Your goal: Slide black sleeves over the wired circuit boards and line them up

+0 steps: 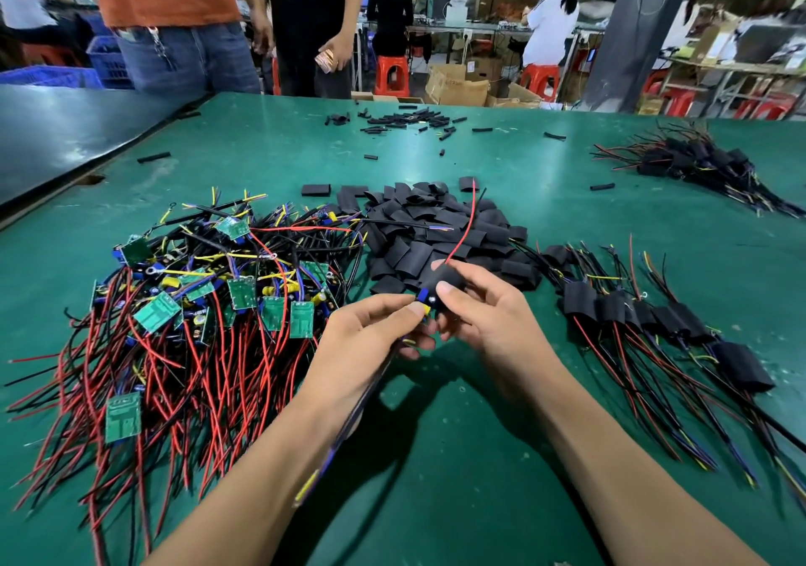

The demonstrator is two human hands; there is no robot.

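Observation:
My left hand [375, 330] pinches the near end of a wired circuit board [425, 299], whose blue part shows between my fingertips. My right hand [484, 303] grips a black sleeve [445, 277] that covers most of that board. A red wire [469, 225] sticks up out of the sleeve's far end, and dark wires trail back along my left forearm. A pile of bare green boards with red and black wires [196, 303] lies at the left. Loose black sleeves [436, 225] are heaped in the middle. A row of sleeved boards [654, 312] lies at the right.
The green table mat [436, 456] is bare in front of me. Small black tube pieces [410, 120] lie scattered at the far edge, and another bundle of sleeved boards [698, 159] sits at the far right. Two people stand beyond the table's far left edge.

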